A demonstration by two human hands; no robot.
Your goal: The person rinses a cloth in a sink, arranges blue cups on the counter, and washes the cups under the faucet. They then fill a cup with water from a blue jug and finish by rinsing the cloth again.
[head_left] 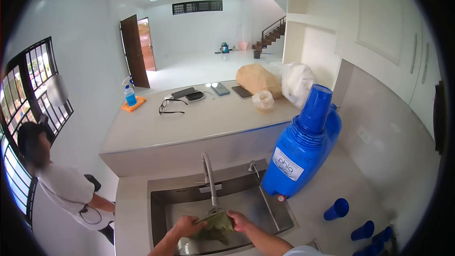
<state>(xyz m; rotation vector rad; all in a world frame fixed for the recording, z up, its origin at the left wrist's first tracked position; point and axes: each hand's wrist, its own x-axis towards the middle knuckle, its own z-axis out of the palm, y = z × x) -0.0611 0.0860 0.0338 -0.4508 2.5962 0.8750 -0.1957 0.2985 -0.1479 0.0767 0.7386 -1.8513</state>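
Observation:
Over the steel sink (163,208), a green cloth (219,226) is stretched between my two hands. My left hand (187,226) grips its left edge with closed fingers. At the upper right corner, my right hand (240,221) pinches the same cloth. The flexible faucet (208,175) arches down just behind the cloth, its spout end close above it. Whether water is running I cannot make out. The lower part of the cloth hangs into the basin.
Right of the sink stands a large blue water jug (298,156), with blue cups (336,209) near it. The raised counter (142,135) carries eyeglasses (169,106), phones, a paper bag (258,79), a plastic bag (297,83) and a spray bottle (130,94). A person (66,189) stands at left.

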